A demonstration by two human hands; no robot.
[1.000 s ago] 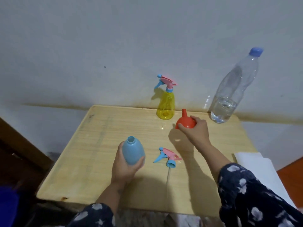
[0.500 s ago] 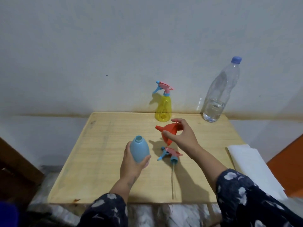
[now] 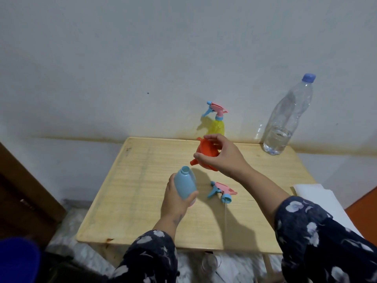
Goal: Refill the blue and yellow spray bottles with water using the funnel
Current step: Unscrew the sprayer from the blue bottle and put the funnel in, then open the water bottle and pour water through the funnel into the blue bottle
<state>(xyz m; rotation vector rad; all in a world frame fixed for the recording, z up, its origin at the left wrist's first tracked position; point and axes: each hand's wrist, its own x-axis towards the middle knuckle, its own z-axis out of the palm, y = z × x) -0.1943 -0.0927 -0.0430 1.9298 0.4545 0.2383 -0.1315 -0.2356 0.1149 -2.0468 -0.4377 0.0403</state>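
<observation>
Left hand is gripping uncapped blue spray bottle, right hand is pinching orange funnel just above-right of it.

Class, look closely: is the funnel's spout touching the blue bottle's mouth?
Apart. The head view shows bare table between the funnel spout and the blue bottle mouth; the funnel is held up and to the right.
</observation>
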